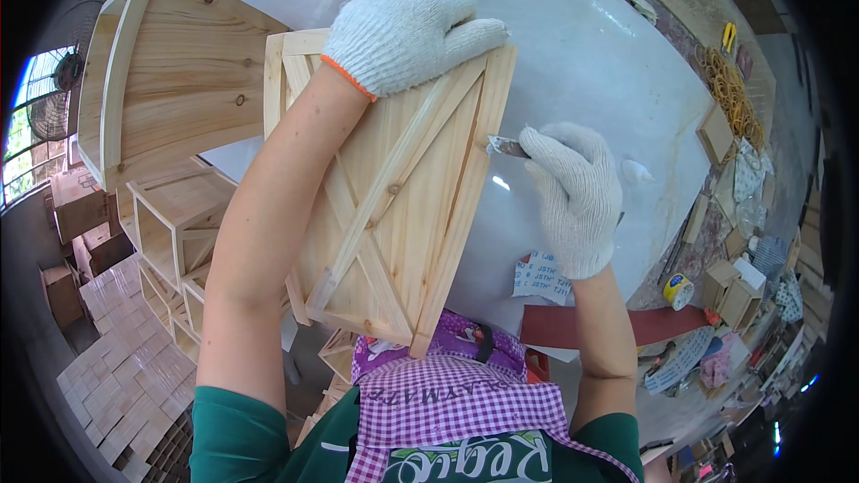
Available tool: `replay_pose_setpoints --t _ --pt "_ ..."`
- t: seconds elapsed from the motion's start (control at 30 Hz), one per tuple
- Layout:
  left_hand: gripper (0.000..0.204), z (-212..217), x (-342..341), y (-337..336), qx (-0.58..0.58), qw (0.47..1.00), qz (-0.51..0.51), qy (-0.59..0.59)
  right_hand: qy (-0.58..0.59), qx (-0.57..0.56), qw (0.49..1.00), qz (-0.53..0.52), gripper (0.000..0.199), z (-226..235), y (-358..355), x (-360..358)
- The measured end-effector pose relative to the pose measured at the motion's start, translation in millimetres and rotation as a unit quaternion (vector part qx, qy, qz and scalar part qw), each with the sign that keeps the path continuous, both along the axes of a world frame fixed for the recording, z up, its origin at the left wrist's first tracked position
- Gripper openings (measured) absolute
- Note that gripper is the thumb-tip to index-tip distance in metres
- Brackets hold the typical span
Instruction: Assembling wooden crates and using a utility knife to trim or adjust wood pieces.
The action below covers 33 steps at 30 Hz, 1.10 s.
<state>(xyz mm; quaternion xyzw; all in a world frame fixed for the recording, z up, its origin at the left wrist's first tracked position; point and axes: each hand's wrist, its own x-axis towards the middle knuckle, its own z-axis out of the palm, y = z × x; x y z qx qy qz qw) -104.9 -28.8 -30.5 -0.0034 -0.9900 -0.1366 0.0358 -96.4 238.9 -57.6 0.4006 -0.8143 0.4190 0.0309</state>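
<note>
A pale pine crate (420, 206) with crossed slats on its upper face lies tilted in front of me, its near end close to my apron. My left hand (407, 40), in a white knit glove with an orange cuff, is closed over the crate's far edge, thumb along the top right corner. Just right of the crate, my gloved right hand (577, 192) pinches a small putty knife (512, 148). White paste coats the knife's tip, which is close to the crate's right side rail; I cannot tell whether they touch. Most of the knife is hidden by the glove.
A white-topped table (644, 80) carries a dab of white paste (636, 171), a torn printed paper (540, 276) and a dark red strip (644, 326). A larger wooden box (192, 67) stands left. Rubber bands (729, 94) and a tape roll (678, 291) lie right.
</note>
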Motion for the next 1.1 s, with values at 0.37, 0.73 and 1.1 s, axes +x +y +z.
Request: replay_pose_setpoints --t 0.37,0.73,1.1 --pt "0.046 -1.2 0.8 -2.8 -0.007 1.000 -0.007 0.004 0.076 0.091 0.977 0.175 0.035 23.8 2.4 -43.9" --pt "0.046 -3.3 -0.2 -3.0 -0.006 1.000 -0.012 0.019 0.043 0.026 0.993 0.105 0.034 5.4 1.5 -27.9" --pt "0.052 -1.3 -0.5 -3.0 -0.012 1.000 0.009 -0.009 0.108 0.119 0.970 0.183 0.036 30.4 2.8 -38.8"
